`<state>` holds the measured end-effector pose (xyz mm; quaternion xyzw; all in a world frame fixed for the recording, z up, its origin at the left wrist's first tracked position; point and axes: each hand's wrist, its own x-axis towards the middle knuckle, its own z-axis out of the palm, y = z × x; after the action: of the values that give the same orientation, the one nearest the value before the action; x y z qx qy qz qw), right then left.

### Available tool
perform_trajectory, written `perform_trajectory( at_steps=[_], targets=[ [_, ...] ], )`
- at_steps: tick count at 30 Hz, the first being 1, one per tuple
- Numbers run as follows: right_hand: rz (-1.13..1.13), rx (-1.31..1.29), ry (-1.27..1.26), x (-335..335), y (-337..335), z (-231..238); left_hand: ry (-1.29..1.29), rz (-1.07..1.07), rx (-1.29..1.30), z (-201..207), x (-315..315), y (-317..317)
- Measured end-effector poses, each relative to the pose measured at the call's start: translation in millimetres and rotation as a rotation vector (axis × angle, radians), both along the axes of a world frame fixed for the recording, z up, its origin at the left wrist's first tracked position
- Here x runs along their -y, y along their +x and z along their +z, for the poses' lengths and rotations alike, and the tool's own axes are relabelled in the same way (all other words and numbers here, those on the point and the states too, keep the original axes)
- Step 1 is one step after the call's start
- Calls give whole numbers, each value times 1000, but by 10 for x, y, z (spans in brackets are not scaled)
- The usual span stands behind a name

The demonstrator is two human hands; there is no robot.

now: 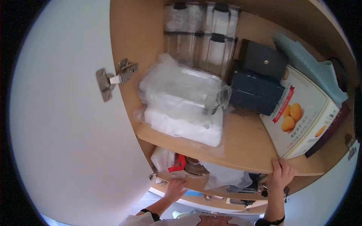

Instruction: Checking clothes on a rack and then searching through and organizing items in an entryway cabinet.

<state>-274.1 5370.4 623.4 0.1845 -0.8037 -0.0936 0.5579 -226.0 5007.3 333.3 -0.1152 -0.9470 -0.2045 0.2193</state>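
My right hand is at the front edge of the upper shelf, its fingers bent over the board and gripping it. Lower and to the left, my left hand rests against the front edge of the lower shelf, fingers stretched out and holding nothing. Just above that hand lie a red strip and a round brown item. Between my hands a clear plastic bag droops over the lower shelf's edge. A cream carton picturing round yellow items leans above my right hand.
Plastic-wrapped white packages fill the upper shelf's left side, before clear containers with black clips. Dark boxes are stacked beside them, near a grey-blue pouch. The white cabinet door stands open on its metal hinge.
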Motion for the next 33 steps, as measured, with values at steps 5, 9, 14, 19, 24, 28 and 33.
perform_trajectory(
  at_steps=[5, 9, 14, 19, 24, 28, 33],
  targets=[
    [-40, -23, -57, 111, 15, 59, 115, -163, 56, 679, 9, -68],
    [-36, 17, -63, 56, 92, 26, 59, -233, -314, 1590, -52, -113],
    [-43, 24, -56, 75, 99, 10, 94, -337, -749, 2557, -91, -245],
    [8, 193, -125, 179, 263, 173, 54, -335, -966, 3166, -137, -292],
    [72, 328, -150, 209, 423, 371, 8, -187, -1008, 3673, -193, -272],
    [227, 461, -154, 97, 486, 553, -97, -52, -776, 3922, -243, -312],
    [400, 288, -251, -104, 502, 1131, -205, -101, -622, 3852, -161, -470]
  ],
)
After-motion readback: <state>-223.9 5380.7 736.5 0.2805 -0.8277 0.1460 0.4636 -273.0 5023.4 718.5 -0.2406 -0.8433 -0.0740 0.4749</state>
